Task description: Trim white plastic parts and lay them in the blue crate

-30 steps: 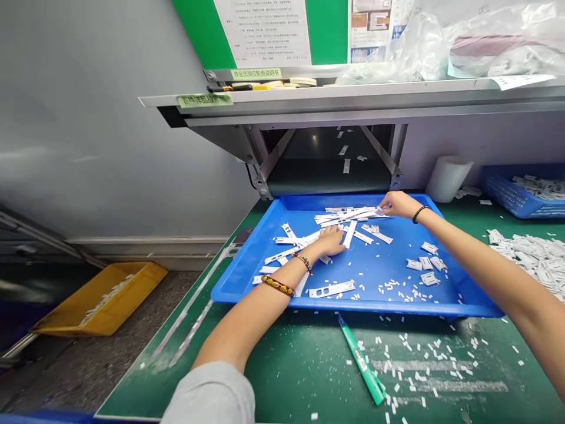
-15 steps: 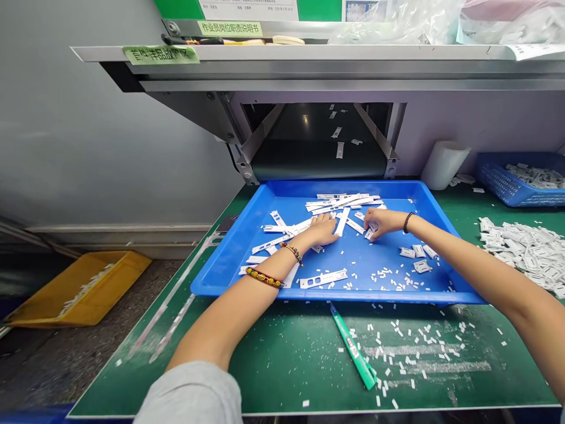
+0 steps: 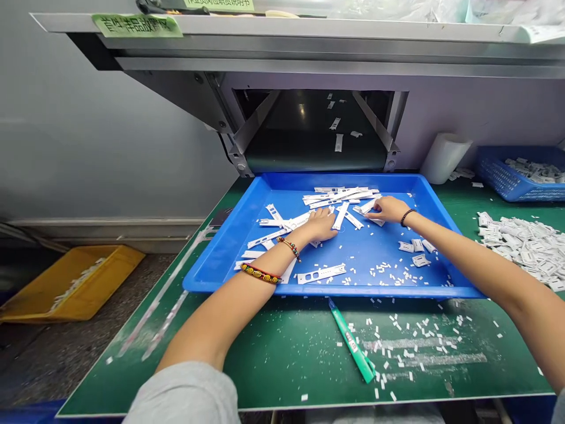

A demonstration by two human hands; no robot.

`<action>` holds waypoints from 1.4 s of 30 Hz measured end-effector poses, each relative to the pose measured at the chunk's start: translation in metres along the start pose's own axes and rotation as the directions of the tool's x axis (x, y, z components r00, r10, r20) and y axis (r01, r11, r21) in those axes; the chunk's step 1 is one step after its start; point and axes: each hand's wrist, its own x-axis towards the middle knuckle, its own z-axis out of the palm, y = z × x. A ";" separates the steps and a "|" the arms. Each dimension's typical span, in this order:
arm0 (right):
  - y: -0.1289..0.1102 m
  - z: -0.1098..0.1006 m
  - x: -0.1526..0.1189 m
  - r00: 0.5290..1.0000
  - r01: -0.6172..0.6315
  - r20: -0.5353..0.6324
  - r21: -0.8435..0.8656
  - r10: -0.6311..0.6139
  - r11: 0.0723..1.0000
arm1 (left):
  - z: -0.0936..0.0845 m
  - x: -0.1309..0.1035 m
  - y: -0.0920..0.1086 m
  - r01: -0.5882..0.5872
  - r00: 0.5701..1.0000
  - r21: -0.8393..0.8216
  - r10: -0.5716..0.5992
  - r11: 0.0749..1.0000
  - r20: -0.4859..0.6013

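My left hand (image 3: 321,225) lies with fingers spread over long white strips in the blue tray (image 3: 247,287). One strip (image 3: 341,215) lies just right of its fingers, and another with cut-outs (image 3: 321,274) sits nearer the tray's front. My right hand (image 3: 389,209) has its fingers closed on a white piece (image 3: 369,205) at the right end of the strip pile. Short white pieces (image 3: 421,259) and tiny white scraps lie in the tray's right part.
A green pen-like tool (image 3: 352,340) lies before the tray among scraps. On the right are a heap of white pieces (image 3: 525,247), a blue basket (image 3: 507,179) and a white roll (image 3: 445,158). Behind is a dark conveyor (image 3: 315,156); a yellow bin (image 3: 103,288) stands lower left.
My right hand has moved a little up and away toward the strip pile, now at a white piece there. My left hand stays on the strips. The whole view has shifted slightly.
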 end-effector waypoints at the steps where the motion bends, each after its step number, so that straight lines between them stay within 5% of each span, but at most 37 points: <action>1: -0.008 0.005 0.003 0.999 -0.014 -0.031 0.018 0.014 1.000 | -0.001 -0.001 0.000 0.000 1.000 -0.002 0.000 1.000 0.004; 9: -0.017 0.003 0.005 0.987 -0.057 -0.141 0.132 0.076 0.990 | 0.002 0.001 -0.001 -0.003 1.000 -0.017 0.003 1.000 0.003; 18: -0.044 0.025 0.015 0.967 -0.116 -0.198 0.213 0.159 0.970 | 0.003 0.002 -0.001 -0.001 1.000 -0.006 0.001 1.000 -0.005; 25: -0.043 0.009 0.008 0.978 0.061 -0.210 0.226 -0.012 0.972 | 0.004 -0.003 0.006 -0.046 0.999 -0.058 0.046 0.997 -0.011; 30: -0.038 -0.013 0.032 0.946 0.060 -0.324 0.198 0.007 0.978 | 0.001 -0.003 0.008 -0.163 0.985 -0.093 0.167 0.982 0.041; 35: -0.049 -0.003 0.059 0.976 0.151 -0.189 0.202 -0.113 0.968 | -0.002 -0.001 0.004 -0.190 0.982 -0.102 0.190 0.977 -0.003; 42: -0.053 0.010 0.056 0.967 0.236 -0.146 0.189 -0.211 0.953 | -0.001 0.002 -0.001 -0.196 0.981 -0.136 0.196 0.971 -0.010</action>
